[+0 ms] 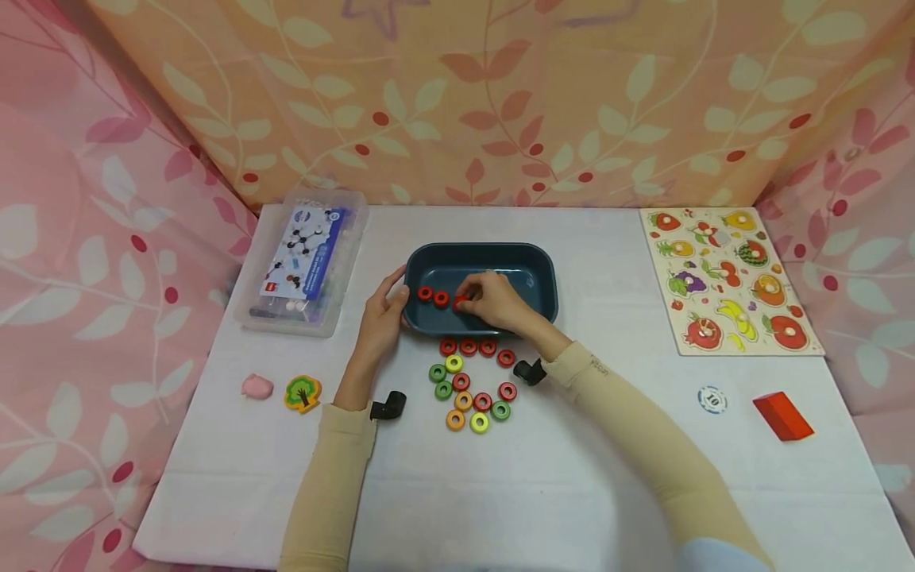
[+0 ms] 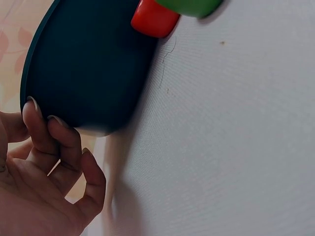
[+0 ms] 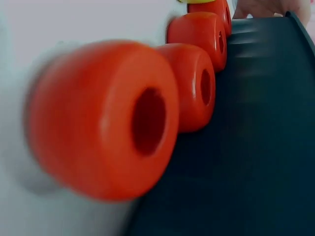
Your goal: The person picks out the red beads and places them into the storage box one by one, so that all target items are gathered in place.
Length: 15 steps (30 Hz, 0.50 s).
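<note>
A dark teal rectangular dish [image 1: 515, 290] stands near the middle of the table. At its left end my left hand [image 1: 381, 320] grips it; the left wrist view shows bent fingers [image 2: 64, 137] against its outer wall. Inside the dish, my right hand [image 1: 493, 300] pinches a red ring [image 1: 461, 303], partly hidden by the fingers. Two more red rings, one at the left [image 1: 425, 294] and its neighbour [image 1: 441, 299], lie to the left of it. Along the dish's near side stand several red rings [image 1: 468, 347], seen close up as thick red beads [image 3: 103, 120] in the right wrist view.
Green rings [image 1: 443, 390], yellow rings [image 1: 479, 422] and orange rings [image 1: 455, 419] lie nearer me among more red ones. Leftward are a clear plastic case [image 1: 336, 262], a pink toy [image 1: 257, 387] and a tree piece [image 1: 303, 394]; rightward, a fruit puzzle board [image 1: 715, 294], a chip [image 1: 712, 400] and a red block [image 1: 783, 416].
</note>
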### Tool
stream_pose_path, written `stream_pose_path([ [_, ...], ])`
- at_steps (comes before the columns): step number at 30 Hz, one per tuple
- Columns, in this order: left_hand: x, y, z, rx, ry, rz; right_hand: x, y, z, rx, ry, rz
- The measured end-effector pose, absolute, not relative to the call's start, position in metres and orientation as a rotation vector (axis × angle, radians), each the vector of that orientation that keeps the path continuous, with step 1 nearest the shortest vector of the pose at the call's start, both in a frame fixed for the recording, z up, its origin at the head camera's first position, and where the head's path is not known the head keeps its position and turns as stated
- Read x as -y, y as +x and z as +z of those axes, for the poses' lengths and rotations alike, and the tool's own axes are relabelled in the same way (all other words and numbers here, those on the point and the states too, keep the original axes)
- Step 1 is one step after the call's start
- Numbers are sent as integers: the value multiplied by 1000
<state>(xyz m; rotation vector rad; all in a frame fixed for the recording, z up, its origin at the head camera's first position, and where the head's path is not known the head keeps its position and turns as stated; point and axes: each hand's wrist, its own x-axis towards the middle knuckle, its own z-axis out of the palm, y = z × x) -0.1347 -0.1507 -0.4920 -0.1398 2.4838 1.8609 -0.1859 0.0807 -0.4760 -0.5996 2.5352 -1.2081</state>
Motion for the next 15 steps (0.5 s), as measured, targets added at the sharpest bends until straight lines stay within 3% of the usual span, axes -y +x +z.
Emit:
stream_pose_path([
  [10,149,-135,-492,-2475,-146,1873,-75,-188,-474,-2542,-488,-1296],
  [15,150,-134,-492,-2469,-165,1866,-83,-180,-468,-2564,-564,-1275],
])
